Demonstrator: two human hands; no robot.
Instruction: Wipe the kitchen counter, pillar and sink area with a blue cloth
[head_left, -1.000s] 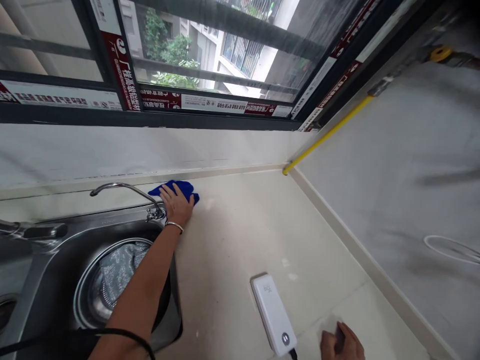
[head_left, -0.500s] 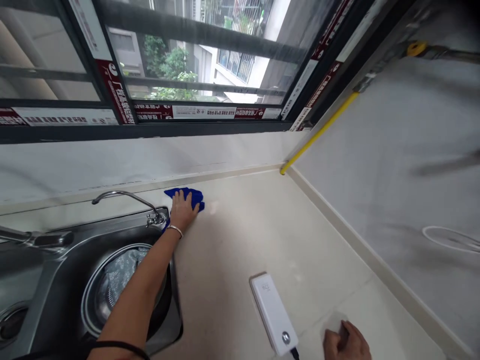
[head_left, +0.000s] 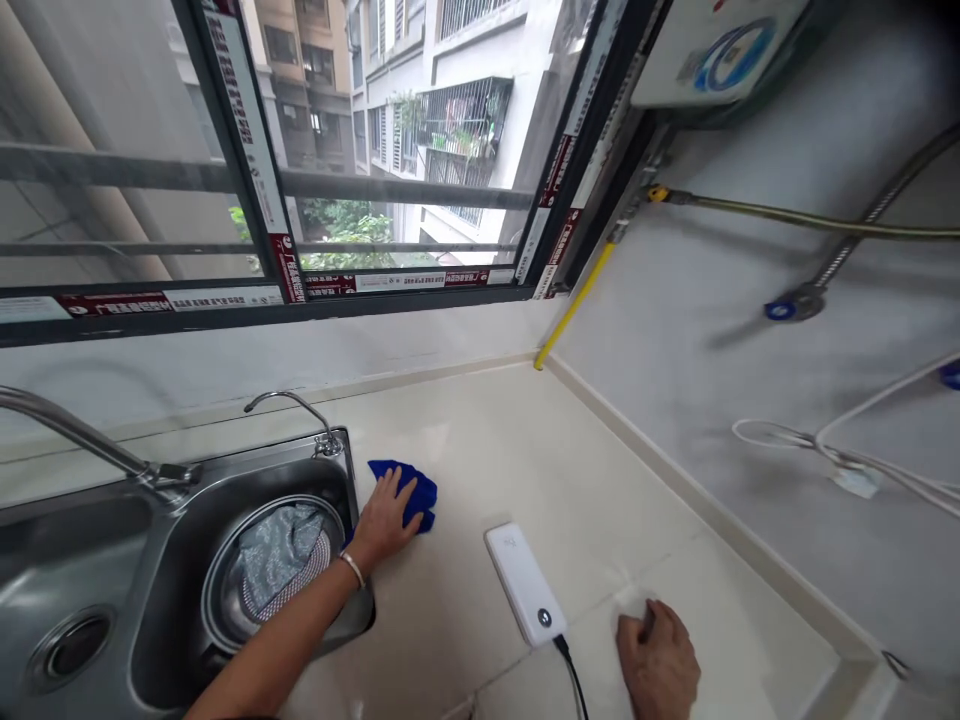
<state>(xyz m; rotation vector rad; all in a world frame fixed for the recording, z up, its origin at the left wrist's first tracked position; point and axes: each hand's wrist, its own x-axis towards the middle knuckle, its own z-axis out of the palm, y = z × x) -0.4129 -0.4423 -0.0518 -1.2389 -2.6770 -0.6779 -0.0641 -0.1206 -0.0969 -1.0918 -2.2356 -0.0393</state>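
My left hand (head_left: 386,518) presses flat on a blue cloth (head_left: 414,489) lying on the cream countertop (head_left: 517,450), just right of the steel sink (head_left: 150,560). A thin bracelet circles that wrist. My right hand (head_left: 660,665) rests on the countertop near the front edge, fingers curled over a small dark thing that I cannot make out. Between the two hands lies a white power bank (head_left: 523,583) with a black cable (head_left: 571,680) plugged into its near end.
A metal strainer bowl holding a grey cloth (head_left: 279,548) sits in the sink. Two taps (head_left: 300,405) (head_left: 82,440) stand behind it. A window runs along the back wall. On the right wall are a yellow pipe (head_left: 574,305), hoses and white cords (head_left: 832,445).
My left hand has pulled the blue cloth from beside the small tap toward me along the sink's right edge. The view has tilted up and shifted right. My right hand stays near the power bank.
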